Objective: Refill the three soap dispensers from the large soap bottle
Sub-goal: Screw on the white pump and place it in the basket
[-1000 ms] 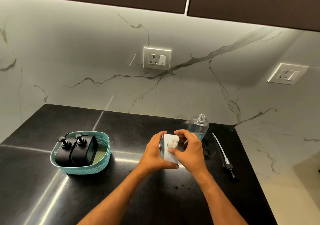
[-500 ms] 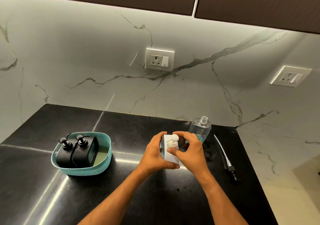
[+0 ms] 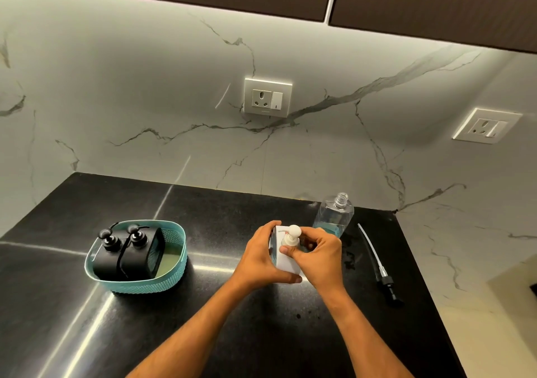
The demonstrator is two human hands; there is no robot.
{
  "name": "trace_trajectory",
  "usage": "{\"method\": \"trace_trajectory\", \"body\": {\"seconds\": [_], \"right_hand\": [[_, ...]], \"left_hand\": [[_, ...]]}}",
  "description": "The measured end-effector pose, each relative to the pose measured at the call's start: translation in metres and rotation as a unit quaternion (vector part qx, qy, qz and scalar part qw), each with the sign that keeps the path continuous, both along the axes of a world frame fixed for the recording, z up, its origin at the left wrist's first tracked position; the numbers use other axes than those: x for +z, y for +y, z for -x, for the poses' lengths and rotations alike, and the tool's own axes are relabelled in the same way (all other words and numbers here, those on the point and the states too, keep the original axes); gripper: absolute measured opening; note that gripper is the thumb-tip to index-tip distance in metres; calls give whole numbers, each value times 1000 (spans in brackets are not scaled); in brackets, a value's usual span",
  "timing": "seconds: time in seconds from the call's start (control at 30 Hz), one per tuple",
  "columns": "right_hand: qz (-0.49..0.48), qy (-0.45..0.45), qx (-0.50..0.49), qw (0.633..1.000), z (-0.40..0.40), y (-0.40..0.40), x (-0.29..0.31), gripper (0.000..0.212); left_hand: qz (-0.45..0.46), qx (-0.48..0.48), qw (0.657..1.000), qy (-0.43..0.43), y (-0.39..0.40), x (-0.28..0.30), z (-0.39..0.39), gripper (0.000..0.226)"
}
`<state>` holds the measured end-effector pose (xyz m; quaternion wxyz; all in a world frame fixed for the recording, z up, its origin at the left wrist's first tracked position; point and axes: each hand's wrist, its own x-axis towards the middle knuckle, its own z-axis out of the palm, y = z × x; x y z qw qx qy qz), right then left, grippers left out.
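two black dispensers [image 3: 110,257] [image 3: 138,251], one white dispenser [image 3: 286,257], one bottle [image 3: 334,216].

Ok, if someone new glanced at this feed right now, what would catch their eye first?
Probably the two hands at the counter's centre: the left hand grips the white dispenser while the right hand pinches its pump collar. Next, the teal basket at left holding two black dispensers. Behind the hands stands the uncapped clear bottle, with its pump and tube lying on the counter at right.

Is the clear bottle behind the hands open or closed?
Open: the clear bottle shows a bare threaded neck, and a pump with tube lies beside it.
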<state>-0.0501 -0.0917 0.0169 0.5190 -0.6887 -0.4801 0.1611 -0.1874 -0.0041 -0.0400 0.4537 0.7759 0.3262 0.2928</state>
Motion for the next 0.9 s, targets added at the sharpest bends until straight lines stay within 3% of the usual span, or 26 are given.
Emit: {"method": "trace_trajectory", "body": {"seconds": [0.2,0.9], "right_hand": [[52,31,77,995,-12,4,7,44],[-27,15,-97,995,18,10,-11,48]], "left_hand": [[2,-11,1000,-2,2,6,2,113],[-23,7,1000,7,7,2,-3,111]]}}
